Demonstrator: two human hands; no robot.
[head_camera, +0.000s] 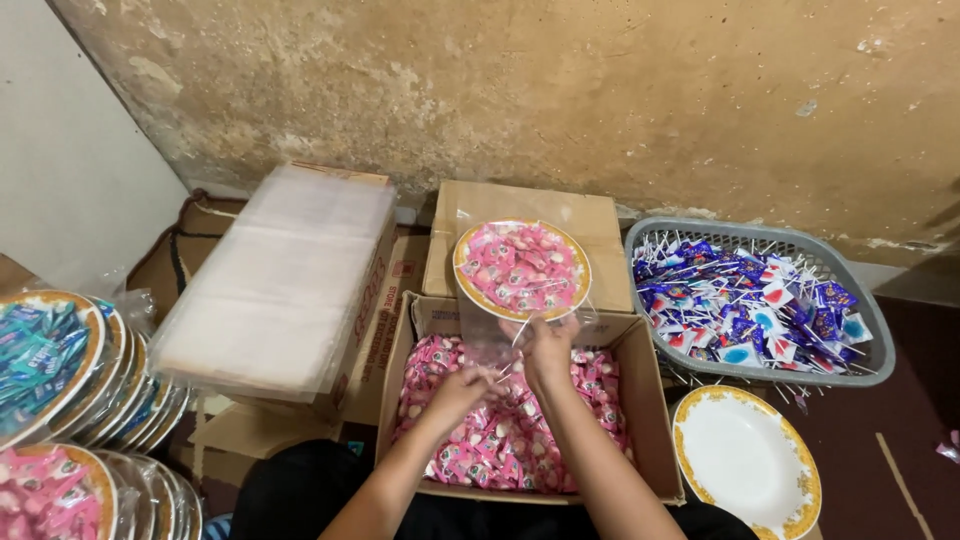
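Note:
A gold-rimmed white plate (521, 269) piled with pink wrapped candies sits inside a clear plastic bag (492, 338), held up above an open cardboard box (652, 400) full of the same pink candies (500, 440). My right hand (547, 350) grips the bag just under the plate's near rim. My left hand (458, 392) pinches the loose lower end of the bag, just above the candies in the box.
A grey basket (758, 300) of blue wrapped lollipops stands at the right, with an empty gold-rimmed plate (746, 461) in front of it. A stack of clear bags (275, 280) lies on a box at the left. Bagged filled plates (60, 380) are stacked at far left. A closed box (600, 225) sits behind.

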